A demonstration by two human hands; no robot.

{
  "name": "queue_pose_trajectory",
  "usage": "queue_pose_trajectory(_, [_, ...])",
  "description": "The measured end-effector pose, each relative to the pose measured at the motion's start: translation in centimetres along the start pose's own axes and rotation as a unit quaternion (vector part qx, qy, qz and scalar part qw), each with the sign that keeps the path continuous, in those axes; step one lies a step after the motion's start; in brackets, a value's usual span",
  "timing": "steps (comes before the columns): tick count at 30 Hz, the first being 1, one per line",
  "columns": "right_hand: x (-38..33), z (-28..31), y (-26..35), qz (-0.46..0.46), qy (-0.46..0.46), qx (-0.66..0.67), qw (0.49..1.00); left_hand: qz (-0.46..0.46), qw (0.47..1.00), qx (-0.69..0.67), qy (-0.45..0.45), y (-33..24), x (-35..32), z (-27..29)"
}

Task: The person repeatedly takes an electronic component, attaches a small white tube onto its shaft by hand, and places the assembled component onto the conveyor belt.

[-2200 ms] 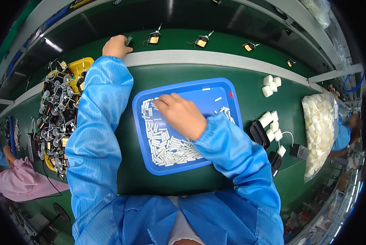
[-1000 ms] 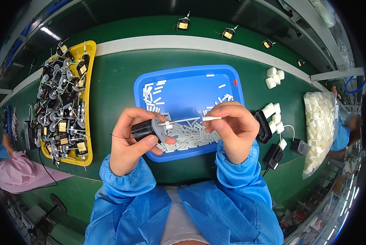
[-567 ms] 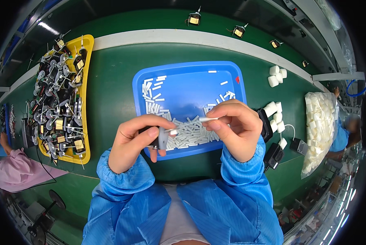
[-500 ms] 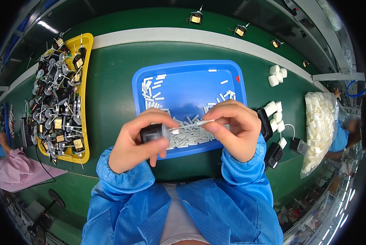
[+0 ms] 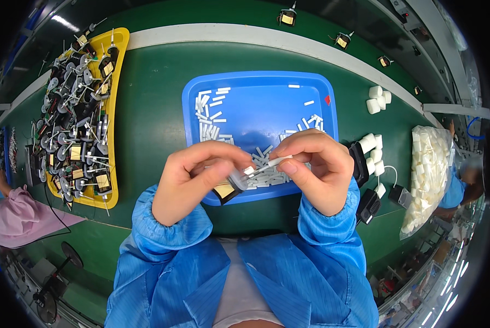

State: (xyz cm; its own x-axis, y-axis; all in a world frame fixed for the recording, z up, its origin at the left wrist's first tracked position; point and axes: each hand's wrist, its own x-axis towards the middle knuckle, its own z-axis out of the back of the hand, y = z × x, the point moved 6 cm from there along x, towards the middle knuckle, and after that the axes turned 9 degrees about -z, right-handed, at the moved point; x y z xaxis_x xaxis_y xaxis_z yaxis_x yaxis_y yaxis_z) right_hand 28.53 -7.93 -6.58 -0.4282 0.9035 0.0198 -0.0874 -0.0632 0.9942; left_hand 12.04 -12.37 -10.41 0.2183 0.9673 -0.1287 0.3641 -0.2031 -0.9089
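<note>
"How far along is work at this long, dark green counter (image 5: 152, 98)?"

"Partway, I'd judge. A deep yellow plastic tray (image 5: 113, 109) stands at left, heaped with black-and-grey assemblies (image 5: 72, 126); a blue rectangular plastic tray (image 5: 260, 76) sits mid-counter, holding many loose white tubes (image 5: 267, 177) yet to be used."

"Room to move?"

"Green surface runs between the trays, and a pale, curving rail (image 5: 217, 31) borders the far side. Rounded white blocks (image 5: 368, 143) sit near the blue tray's right rim."

"And the hands?"

"Just above that tray's near rim. The left hand (image 5: 193, 175) curls around a black assembly with a grey disc (image 5: 238, 179); the right hand (image 5: 324, 169) is pinched, thumb to forefinger, other fingers bent."

"Pinched on what?"

"One slim white tube (image 5: 280, 160), at the tip of the assembly's thin shaft (image 5: 259, 170). Whether it's seated, I can't tell from here."
</note>
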Motion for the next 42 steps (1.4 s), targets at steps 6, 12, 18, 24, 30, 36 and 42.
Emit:
queue_pose_trajectory(6, [-0.4,-0.2,0.6,-0.019,0.013,-0.038,0.999,-0.137,0.962,0.237,0.018,-1.3,0.0,-0.5])
queue_pose_trajectory(12, [-0.5,-1.4,1.9,0.103,0.011,-0.204,0.973,-0.199,0.917,0.346,-0.016,-2.8,-0.4,-1.2])
queue_pose_trajectory(18, [-0.6,-2.0,1.9,0.148,-0.011,-0.315,0.937,-0.236,0.884,0.402,-0.023,-3.6,-0.8,-2.0])
queue_pose_trajectory(24, [0.2,-1.8,1.0,0.081,-0.001,-0.302,0.95,-0.273,0.845,0.46,-0.018,-4.1,-0.3,-2.5])
queue_pose_trajectory(30, [1.1,1.2,-0.3,0.018,-0.146,-0.095,0.985,-0.264,0.865,0.427,0.003,-4.6,4.5,-1.1])
queue_pose_trajectory(36, [1.1,2.5,-2.1,-0.037,-0.169,-0.083,0.981,-0.283,0.915,0.284,0.035,-5.3,8.7,-0.7])
queue_pose_trajectory(42, [0.5,2.4,-2.1,-0.02,-0.107,0.124,0.986,-0.378,0.83,0.404,0.076,-5.7,6.5,-3.1])
